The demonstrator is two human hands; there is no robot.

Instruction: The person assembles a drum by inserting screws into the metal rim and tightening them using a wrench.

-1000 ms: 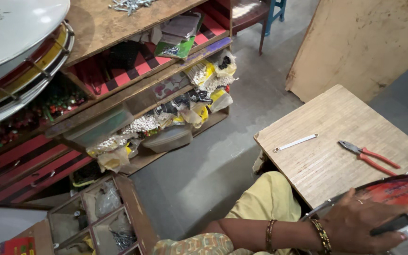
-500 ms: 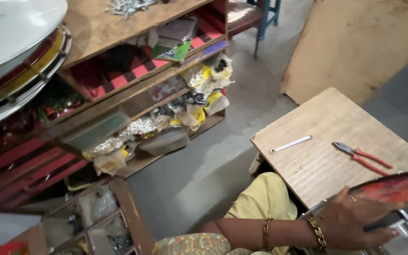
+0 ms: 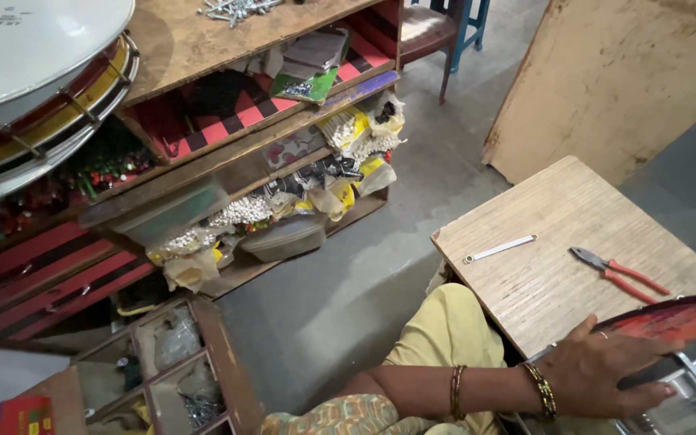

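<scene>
My left hand [image 3: 606, 372], with bangles on the wrist, reaches to the right and curls its fingers over the rim of a metal-shelled drum [image 3: 678, 322] with a red head at the lower right. The drum leans against the near edge of a small wooden table [image 3: 541, 282]. On the table lie a silver flat wrench [image 3: 499, 248] and red-handled pliers [image 3: 618, 272], both apart from my hand. My knee in yellow cloth [image 3: 449, 334] sits under the table's corner. My right hand is out of sight.
A wooden shelf unit [image 3: 227, 153] on the left holds bags of small parts, plastic tubs and loose bolts on top. Stacked drums [image 3: 34, 89] fill the upper left. A compartment box [image 3: 163, 362] stands at the lower left, a plywood board [image 3: 630, 72] leans at the upper right, and grey floor lies between.
The view has shifted slightly. My left hand keeps its hold on the drum rim and nothing on the table has moved.
</scene>
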